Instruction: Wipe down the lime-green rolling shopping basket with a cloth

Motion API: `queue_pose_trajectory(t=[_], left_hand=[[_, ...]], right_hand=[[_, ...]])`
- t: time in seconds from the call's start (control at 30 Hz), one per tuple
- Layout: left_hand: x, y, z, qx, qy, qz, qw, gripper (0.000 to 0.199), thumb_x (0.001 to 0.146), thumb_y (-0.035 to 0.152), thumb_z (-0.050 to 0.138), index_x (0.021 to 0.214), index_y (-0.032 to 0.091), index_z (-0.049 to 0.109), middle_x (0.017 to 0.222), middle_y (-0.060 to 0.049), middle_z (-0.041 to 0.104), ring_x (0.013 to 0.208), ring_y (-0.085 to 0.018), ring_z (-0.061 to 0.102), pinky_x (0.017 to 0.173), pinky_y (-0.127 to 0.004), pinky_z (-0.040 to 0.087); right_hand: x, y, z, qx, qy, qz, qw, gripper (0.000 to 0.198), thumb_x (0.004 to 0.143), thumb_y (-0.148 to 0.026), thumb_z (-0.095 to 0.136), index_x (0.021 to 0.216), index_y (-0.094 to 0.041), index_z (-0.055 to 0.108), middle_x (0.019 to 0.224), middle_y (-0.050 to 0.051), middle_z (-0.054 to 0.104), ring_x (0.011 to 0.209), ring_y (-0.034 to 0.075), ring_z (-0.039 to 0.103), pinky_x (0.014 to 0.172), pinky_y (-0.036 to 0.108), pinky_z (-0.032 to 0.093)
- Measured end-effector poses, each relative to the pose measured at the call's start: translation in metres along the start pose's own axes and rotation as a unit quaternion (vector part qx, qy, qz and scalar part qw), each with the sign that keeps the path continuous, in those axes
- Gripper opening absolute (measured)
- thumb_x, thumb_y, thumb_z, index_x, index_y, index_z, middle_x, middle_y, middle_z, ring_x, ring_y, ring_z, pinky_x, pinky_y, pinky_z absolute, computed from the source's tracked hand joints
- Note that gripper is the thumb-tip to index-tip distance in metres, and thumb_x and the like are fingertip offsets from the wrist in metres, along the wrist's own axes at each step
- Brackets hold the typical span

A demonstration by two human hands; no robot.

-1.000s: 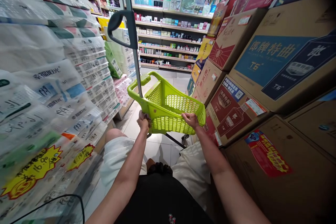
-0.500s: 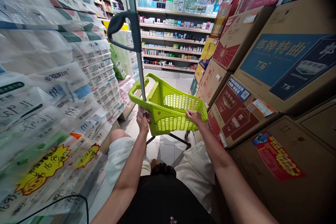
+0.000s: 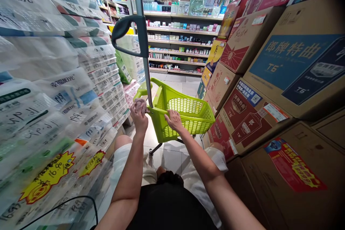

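A lime-green plastic shopping cart [image 3: 185, 106] with perforated sides stands between my knees, side on to me. My left hand [image 3: 140, 124] is closed on a crumpled pinkish-grey cloth [image 3: 140, 106], pressed against the cart's handle end at the left. My right hand [image 3: 174, 120] rests on the near rim of the basket, fingers over the edge. It looks empty, its fingers a little apart. From the cart's left end a tall grey pole [image 3: 147, 75] rises, carrying a dark looped grip [image 3: 129, 36].
Wrapped tissue packs [image 3: 67, 90] are piled high close on my left, with yellow price tags [image 3: 50, 176]. Stacked cardboard cartons [image 3: 285, 68] crowd the right side. Shelves of small goods [image 3: 178, 36] stand across the aisle's far end, beyond the tiled floor [image 3: 175, 77].
My left hand has moved up and left with the cloth, from below the rim to the handle end. My right hand has slid left along the near rim.
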State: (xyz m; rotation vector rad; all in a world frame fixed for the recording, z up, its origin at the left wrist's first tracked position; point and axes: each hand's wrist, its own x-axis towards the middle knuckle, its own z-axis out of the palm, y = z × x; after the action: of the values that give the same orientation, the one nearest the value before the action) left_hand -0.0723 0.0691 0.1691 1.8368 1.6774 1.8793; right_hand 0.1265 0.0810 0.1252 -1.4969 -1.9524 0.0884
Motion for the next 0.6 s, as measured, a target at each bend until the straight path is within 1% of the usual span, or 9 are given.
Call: queue_pose_trajectory(t=[0.07, 0.13, 0.27, 0.3, 0.37, 0.4, 0.47, 0.53, 0.6], left_hand=[[-0.002, 0.002, 0.002, 0.006, -0.037, 0.026, 0.999, 0.046, 0.084, 0.005, 0.054, 0.123, 0.018, 0.074, 0.144, -0.016, 0.051, 0.142, -0.033, 0.048, 0.127, -0.049, 0.035], [0.002, 0.003, 0.003, 0.006, -0.049, 0.034, 0.998, 0.048, 0.084, 0.005, 0.053, 0.125, 0.017, 0.073, 0.143, -0.018, 0.054, 0.142, -0.034, 0.049, 0.125, -0.050, 0.037], [0.038, 0.006, -0.003, 0.011, -0.011, 0.017, 1.000, 0.056, 0.085, 0.009, 0.057, 0.140, 0.017, 0.065, 0.148, -0.019, 0.052, 0.146, -0.035, 0.045, 0.127, -0.053, 0.033], [0.047, 0.007, -0.004, 0.010, -0.011, 0.017, 1.000, 0.059, 0.084, 0.010, 0.058, 0.142, 0.018, 0.063, 0.150, -0.018, 0.052, 0.146, -0.035, 0.044, 0.127, -0.053, 0.032], [0.054, 0.010, -0.005, -0.003, -0.046, 0.025, 0.999, 0.060, 0.084, 0.012, 0.059, 0.143, 0.020, 0.062, 0.147, -0.016, 0.057, 0.143, -0.033, 0.049, 0.125, -0.051, 0.036], [0.049, 0.012, -0.004, -0.011, -0.071, 0.026, 0.997, 0.059, 0.085, 0.012, 0.058, 0.143, 0.020, 0.062, 0.143, -0.014, 0.061, 0.138, -0.032, 0.054, 0.123, -0.050, 0.040], [0.028, 0.016, -0.002, -0.020, -0.106, 0.017, 0.994, 0.059, 0.086, 0.011, 0.055, 0.145, 0.020, 0.060, 0.135, -0.013, 0.067, 0.130, -0.030, 0.061, 0.117, -0.047, 0.047], [0.002, 0.019, 0.001, -0.008, -0.107, 0.010, 0.994, 0.063, 0.084, 0.008, 0.052, 0.146, 0.018, 0.058, 0.135, -0.015, 0.067, 0.130, -0.031, 0.061, 0.117, -0.047, 0.047], [-0.009, 0.022, 0.002, 0.005, -0.105, 0.005, 0.994, 0.061, 0.084, 0.008, 0.052, 0.145, 0.017, 0.058, 0.133, -0.016, 0.068, 0.128, -0.032, 0.063, 0.114, -0.048, 0.049]], right_hand=[[0.003, -0.007, 0.002, 0.011, 0.005, -0.020, 1.000, 0.047, 0.098, -0.027, 0.053, 0.144, -0.020, 0.052, 0.141, 0.013, 0.063, 0.132, 0.028, 0.054, 0.119, 0.047, 0.033], [0.007, -0.013, 0.004, 0.020, -0.008, -0.026, 0.999, 0.055, 0.090, -0.020, 0.057, 0.144, -0.019, 0.051, 0.141, 0.013, 0.062, 0.133, 0.028, 0.053, 0.121, 0.046, 0.033], [0.009, -0.012, 0.006, 0.044, -0.033, -0.027, 0.998, 0.063, 0.080, -0.015, 0.058, 0.143, -0.018, 0.050, 0.136, 0.012, 0.063, 0.129, 0.028, 0.055, 0.118, 0.044, 0.038], [0.008, -0.011, 0.006, 0.049, -0.034, -0.030, 0.998, 0.065, 0.078, -0.015, 0.058, 0.142, -0.018, 0.050, 0.135, 0.012, 0.063, 0.128, 0.028, 0.056, 0.116, 0.044, 0.039], [0.006, -0.007, 0.007, 0.054, -0.031, -0.032, 0.998, 0.066, 0.076, -0.014, 0.057, 0.141, -0.017, 0.050, 0.133, 0.012, 0.064, 0.126, 0.029, 0.056, 0.114, 0.045, 0.040], [0.005, -0.006, 0.008, 0.054, -0.027, -0.031, 0.998, 0.067, 0.074, -0.015, 0.058, 0.141, -0.017, 0.050, 0.133, 0.012, 0.064, 0.126, 0.029, 0.056, 0.114, 0.045, 0.040], [0.003, -0.005, 0.010, 0.051, -0.018, -0.028, 0.998, 0.069, 0.072, -0.015, 0.058, 0.141, -0.016, 0.051, 0.132, 0.012, 0.063, 0.125, 0.029, 0.055, 0.114, 0.045, 0.040], [0.001, -0.004, 0.012, 0.046, -0.010, -0.026, 0.999, 0.071, 0.070, -0.015, 0.058, 0.140, -0.017, 0.051, 0.131, 0.012, 0.063, 0.124, 0.030, 0.055, 0.113, 0.044, 0.040], [-0.002, -0.003, 0.014, 0.040, -0.005, -0.029, 0.999, 0.072, 0.069, -0.015, 0.058, 0.140, -0.018, 0.052, 0.130, 0.012, 0.063, 0.123, 0.030, 0.054, 0.112, 0.044, 0.040]])
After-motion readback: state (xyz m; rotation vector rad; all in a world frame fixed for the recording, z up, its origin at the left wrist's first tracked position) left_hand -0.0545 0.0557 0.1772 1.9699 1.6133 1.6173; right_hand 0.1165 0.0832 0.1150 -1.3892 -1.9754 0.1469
